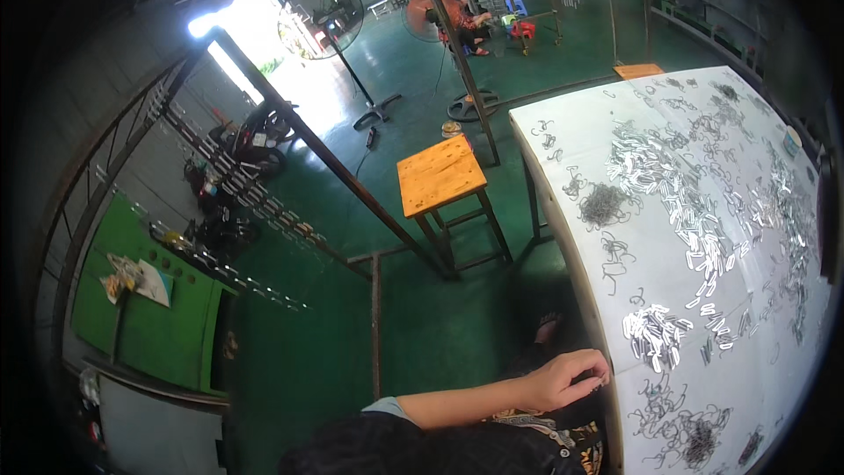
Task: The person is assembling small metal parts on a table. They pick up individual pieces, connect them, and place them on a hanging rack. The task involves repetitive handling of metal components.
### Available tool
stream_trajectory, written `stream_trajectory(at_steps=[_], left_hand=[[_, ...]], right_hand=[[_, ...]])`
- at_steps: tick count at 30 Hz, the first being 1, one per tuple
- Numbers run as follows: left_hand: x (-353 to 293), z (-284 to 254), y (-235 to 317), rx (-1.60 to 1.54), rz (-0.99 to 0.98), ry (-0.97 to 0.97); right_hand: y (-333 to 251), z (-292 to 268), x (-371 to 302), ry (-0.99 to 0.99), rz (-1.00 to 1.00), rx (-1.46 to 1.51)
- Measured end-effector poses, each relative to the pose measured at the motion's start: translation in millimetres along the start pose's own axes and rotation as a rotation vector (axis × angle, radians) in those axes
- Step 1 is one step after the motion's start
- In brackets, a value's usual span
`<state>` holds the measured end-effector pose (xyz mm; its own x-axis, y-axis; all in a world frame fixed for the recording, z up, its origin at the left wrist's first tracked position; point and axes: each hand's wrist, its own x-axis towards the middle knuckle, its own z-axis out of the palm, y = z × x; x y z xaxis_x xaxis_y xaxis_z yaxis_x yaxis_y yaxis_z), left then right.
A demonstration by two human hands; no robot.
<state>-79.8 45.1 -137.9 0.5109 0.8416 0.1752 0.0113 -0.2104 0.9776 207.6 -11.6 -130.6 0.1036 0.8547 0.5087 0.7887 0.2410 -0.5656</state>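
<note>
My left hand (567, 380) is at the near left edge of a white-topped table (576, 149). Its thumb and fingers are curled together in a pinch; whatever lies between the tips is too small to make out. Closest to it on the tabletop is a heap of short, shiny metal strips (655, 337). Below that lie tangled thin wire hooks (699, 440). A longer spread of shiny strips (694, 220) runs toward the far side, beside a dark clump of wire hooks (602, 204). My right hand is out of the picture.
A wooden stool (442, 178) stands left of the table. Metal frame posts (334, 167) and strings of hanging shiny pieces (237, 178) are farther left, with a green table (141, 325). Standing fans (330, 31), parked motorbikes (215, 202) and a seated person (470, 31) are beyond.
</note>
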Motion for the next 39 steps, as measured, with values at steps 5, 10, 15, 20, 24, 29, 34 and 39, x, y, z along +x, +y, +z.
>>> stream_trajectory(at_steps=[5, 10, 15, 20, 24, 29, 34, 39], left_hand=[[29.3, 20.9, 15.9, -0.049, 0.012, -0.051], [26.1, -37.2, 32.4, 0.063, 0.053, -0.002], [102.7, -105.6, 79.0, 0.345, 0.180, -0.059], [44.1, -21.5, 38.2, 0.096, 0.085, 0.103], [47.1, -34.0, 48.8, -0.012, 0.077, -0.005], [140.4, -79.1, 83.3, 0.297, 0.229, -0.066], [90.9, 3.5, 60.2, 0.018, 0.154, 0.058], [92.8, -28.6, 93.3, -0.011, -0.017, 0.015]], right_hand=[[-7.7, -26.8, 18.5, -0.066, 0.017, -0.004], [-31.0, 8.0, 36.0, -0.104, -0.040, 0.052], [-18.1, 7.2, 36.8, -0.131, -0.035, 0.117], [-30.1, -18.6, 58.1, -0.198, -0.038, 0.071], [-49.3, -3.2, 78.4, -0.165, -0.029, 0.072], [-36.9, 4.7, 85.0, -0.142, -0.062, 0.142], [-48.4, -35.8, 78.0, -0.182, -0.002, 0.083], [-57.8, -17.9, 116.9, -0.176, -0.027, 0.107]])
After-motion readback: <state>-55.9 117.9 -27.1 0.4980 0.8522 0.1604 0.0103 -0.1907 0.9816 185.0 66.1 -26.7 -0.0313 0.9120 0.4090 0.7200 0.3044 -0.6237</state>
